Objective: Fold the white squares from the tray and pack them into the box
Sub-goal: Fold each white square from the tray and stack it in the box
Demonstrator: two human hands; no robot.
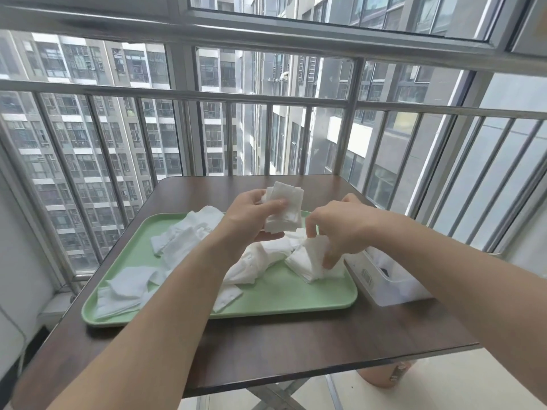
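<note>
A pale green tray [278, 294] lies on the dark wooden table, strewn with several loose white squares [183, 235]. My left hand [251, 217] is raised above the tray and grips a folded stack of white squares [285, 208] between thumb and fingers. My right hand [340, 229] reaches down to the tray's right end, its fingertips pinching a white square on a small pile [310, 261]. A white plastic box [387, 279] stands just right of the tray, partly hidden behind my right forearm.
The table [296, 350] stands against a metal balcony railing [266, 108] with windows behind. A brown container [387, 374] sits on the floor under the table's right corner. Bare table surface lies in front of the tray.
</note>
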